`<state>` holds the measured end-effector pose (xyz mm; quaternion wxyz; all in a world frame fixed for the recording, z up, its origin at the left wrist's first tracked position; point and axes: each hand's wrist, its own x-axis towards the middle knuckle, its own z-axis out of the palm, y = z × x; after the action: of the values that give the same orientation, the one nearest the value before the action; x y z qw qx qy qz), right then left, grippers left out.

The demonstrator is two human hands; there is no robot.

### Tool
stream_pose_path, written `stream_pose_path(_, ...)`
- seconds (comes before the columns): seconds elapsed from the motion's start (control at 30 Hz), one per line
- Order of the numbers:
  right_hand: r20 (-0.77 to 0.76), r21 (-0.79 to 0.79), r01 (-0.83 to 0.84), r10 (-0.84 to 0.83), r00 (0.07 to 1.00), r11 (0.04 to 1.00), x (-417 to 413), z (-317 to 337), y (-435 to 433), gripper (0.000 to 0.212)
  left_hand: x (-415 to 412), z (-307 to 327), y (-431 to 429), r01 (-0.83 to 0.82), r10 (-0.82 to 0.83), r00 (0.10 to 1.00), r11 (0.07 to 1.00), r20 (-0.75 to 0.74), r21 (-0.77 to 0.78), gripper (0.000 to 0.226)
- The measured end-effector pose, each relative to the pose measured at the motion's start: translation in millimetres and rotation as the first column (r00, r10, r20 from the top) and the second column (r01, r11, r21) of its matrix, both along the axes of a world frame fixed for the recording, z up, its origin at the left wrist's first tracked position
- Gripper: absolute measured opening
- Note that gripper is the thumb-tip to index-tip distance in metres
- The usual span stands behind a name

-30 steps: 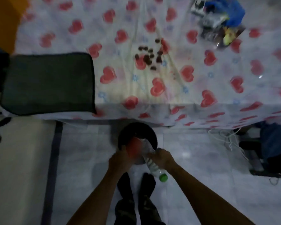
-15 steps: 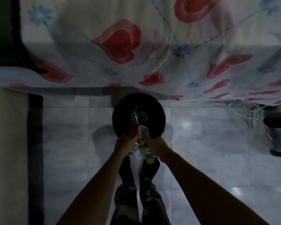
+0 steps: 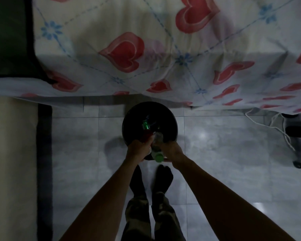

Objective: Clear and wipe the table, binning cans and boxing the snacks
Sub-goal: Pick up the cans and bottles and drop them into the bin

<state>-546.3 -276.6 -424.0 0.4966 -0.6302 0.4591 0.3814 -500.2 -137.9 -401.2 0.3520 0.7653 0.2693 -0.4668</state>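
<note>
A round black bin [image 3: 165, 112] stands on the tiled floor just under the table's front edge. Something green [image 3: 145, 126] glints inside it. My left hand [image 3: 138, 150] grips a red can [image 3: 147, 136] over the bin's near rim. Beside it my right hand [image 3: 172, 150] holds a clear plastic bottle [image 3: 157, 145] with a green cap [image 3: 159, 157], cap end toward me, its base pointing into the bin. The table is covered by a white cloth with red hearts [image 3: 122, 51].
A dark cushioned seat [image 3: 9, 37] sits at the upper left. A pale rug with a dark border [image 3: 43, 153] lies on the left floor. White cords [image 3: 274, 127] and dark furniture legs are at the right. My feet [image 3: 151, 178] stand just behind the bin.
I have leaned down closer to the bin, so the table top has slid out of view. Both hands stay over the bin's near rim with the can and bottle.
</note>
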Motion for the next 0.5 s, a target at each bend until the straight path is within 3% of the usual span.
stream_pose_path(0.07, -0.002, -0.025, 0.004, -0.004, 1.0, 1.0, 4, 1, 0, 0.047, 0, 4, 0, -0.015, 0.015, 1.0, 1.0, 0.019, -0.007, 0.086)
stream_pose_path(0.17, 0.013, -0.042, -0.03, 0.031, 0.999, 0.999, 9, 3, 3, 0.035, -3, 2, 2, -0.014, 0.014, 0.998, 1.0, 0.06, 0.001, 0.123)
stream_pose_path(0.23, 0.013, -0.062, -0.066, 0.067, 0.998, 0.996, 10, 6, 4, 0.031, -6, -8, 6, 0.029, -0.029, 0.998, 1.0, 0.062, 0.001, 0.13)
stream_pose_path(0.3, 0.015, -0.076, -0.084, 0.086, 0.996, 0.994, 9, 14, 5, 0.027, -5, -1, 6, 0.077, -0.078, 0.994, 0.997, 0.075, 0.017, 0.122)
stream_pose_path(0.4, 0.021, -0.075, -0.075, 0.077, 0.997, 0.994, 9, 36, 3, 0.023, -4, 34, 2, 0.234, -0.248, 0.955, 0.967, 0.165, 0.102, 0.091)
stream_pose_path(0.5, 0.047, -0.107, -0.169, 0.175, 0.984, 0.98, 12, 76, -4, 0.035, 5, 85, -7, 0.436, -0.511, 0.81, 0.853, 0.288, 0.287, 0.063)
